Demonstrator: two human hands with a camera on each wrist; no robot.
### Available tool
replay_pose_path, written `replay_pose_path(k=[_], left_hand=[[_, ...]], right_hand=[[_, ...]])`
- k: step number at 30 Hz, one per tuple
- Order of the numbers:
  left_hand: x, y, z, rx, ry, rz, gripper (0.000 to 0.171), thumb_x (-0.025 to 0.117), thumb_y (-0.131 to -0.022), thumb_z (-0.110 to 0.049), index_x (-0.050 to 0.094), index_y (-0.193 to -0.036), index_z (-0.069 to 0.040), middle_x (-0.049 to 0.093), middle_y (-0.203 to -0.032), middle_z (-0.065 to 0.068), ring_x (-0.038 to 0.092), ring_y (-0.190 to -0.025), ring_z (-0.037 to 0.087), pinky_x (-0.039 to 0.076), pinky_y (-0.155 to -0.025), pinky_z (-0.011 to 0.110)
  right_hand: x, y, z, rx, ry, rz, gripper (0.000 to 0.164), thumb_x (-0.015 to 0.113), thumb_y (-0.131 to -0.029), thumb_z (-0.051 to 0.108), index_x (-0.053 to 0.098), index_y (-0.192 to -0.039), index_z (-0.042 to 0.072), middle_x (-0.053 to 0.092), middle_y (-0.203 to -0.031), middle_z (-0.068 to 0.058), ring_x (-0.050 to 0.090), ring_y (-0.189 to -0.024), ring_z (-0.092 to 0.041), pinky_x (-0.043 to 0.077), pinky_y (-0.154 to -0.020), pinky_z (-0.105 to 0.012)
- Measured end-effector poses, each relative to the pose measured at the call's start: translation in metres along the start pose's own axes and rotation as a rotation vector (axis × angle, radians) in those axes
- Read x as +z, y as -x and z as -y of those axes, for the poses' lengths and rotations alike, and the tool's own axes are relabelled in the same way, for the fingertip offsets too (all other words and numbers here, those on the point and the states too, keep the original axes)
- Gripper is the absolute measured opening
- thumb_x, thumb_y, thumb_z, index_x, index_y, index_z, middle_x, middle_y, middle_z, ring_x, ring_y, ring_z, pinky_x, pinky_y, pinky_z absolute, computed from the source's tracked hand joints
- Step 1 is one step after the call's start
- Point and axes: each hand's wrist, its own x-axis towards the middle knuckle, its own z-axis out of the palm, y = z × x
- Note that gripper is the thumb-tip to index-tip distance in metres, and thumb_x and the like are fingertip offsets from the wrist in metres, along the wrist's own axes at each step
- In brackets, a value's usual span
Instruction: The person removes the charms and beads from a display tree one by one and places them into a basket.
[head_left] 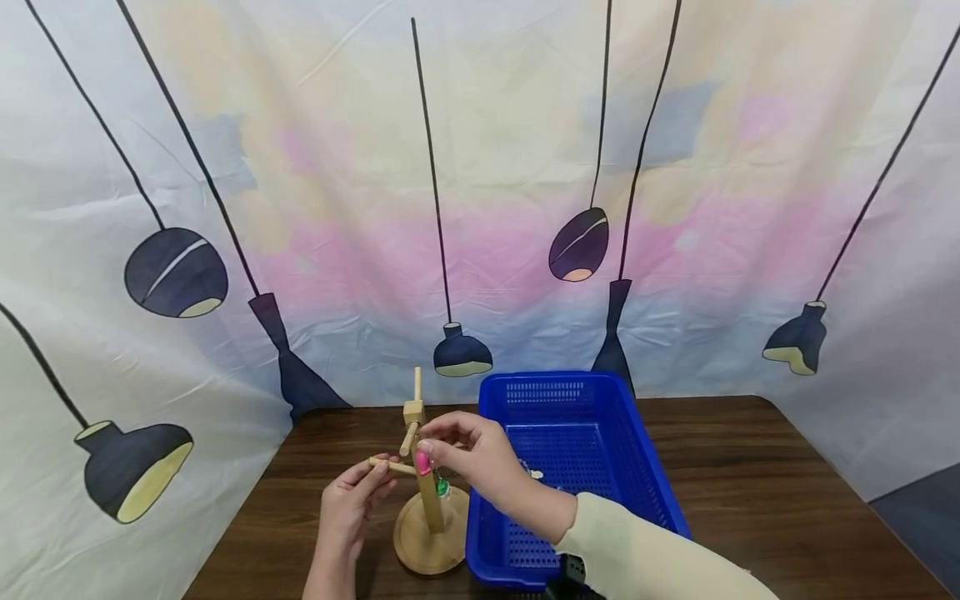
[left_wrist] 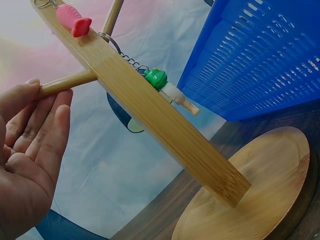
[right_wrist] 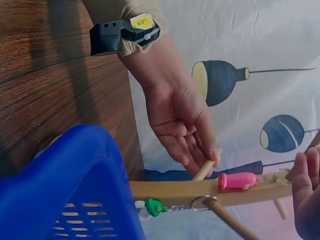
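A wooden peg stand (left_wrist: 165,130) rises from a round base (head_left: 429,546). My left hand (head_left: 348,500) pinches the end of one of its side pegs (left_wrist: 67,83) between thumb and fingers. Close to the upper pegs is my right hand (head_left: 480,462), its fingertips beside the chain of a pink keychain charm (right_wrist: 239,180); no grip on it shows. The charm lies against the post, its ring cut off at the top of the left wrist view. From another peg, a green-headed keychain charm (left_wrist: 156,79) with a white lower part hangs by its ring and chain.
A blue plastic basket (head_left: 660,500) stands right beside the stand, under my right forearm. Small items (head_left: 534,473) lie inside, too small to make out. The dark wooden table (head_left: 757,500) ends at a printed cloth backdrop (head_left: 360,167).
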Motion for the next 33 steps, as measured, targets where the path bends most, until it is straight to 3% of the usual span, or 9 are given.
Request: replay_pose_path(k=[6,15,33], left_hand=[[0.002,-0.001,0.000,-0.029,-0.044,-0.043,0.028,0.064,-0.100,-0.003,0.079,-0.090,-0.024,0.080,-0.090,-0.009,0.075,-0.085,0.000,0.063,-0.077,0.015],[0.001,-0.001,0.000,-0.033,-0.039,-0.023,0.029,0.062,-0.101,-0.002,0.079,-0.091,-0.023,0.080,-0.090,-0.010,0.075,-0.085,-0.001,0.063,-0.078,0.015],[0.002,0.000,-0.001,-0.045,-0.069,-0.054,0.027,0.064,-0.101,-0.006,0.078,-0.090,-0.026,0.080,-0.089,-0.011,0.075,-0.084,-0.002,0.063,-0.077,0.015]], right_hand=[[0.000,-0.005,-0.011,0.034,-0.030,-0.089,0.024,0.068,-0.098,0.010,0.068,-0.115,-0.008,0.068,-0.109,-0.031,0.067,-0.085,-0.013,0.066,-0.085,-0.041],[0.006,-0.013,-0.023,0.036,-0.035,-0.213,0.022,0.070,-0.096,0.010,0.069,-0.110,-0.007,0.068,-0.106,-0.028,0.061,-0.081,-0.003,0.059,-0.074,-0.020],[0.017,-0.024,-0.031,0.024,-0.030,-0.259,0.019,0.074,-0.091,0.008,0.069,-0.103,-0.007,0.069,-0.099,-0.025,0.060,-0.078,-0.002,0.054,-0.071,-0.014]])
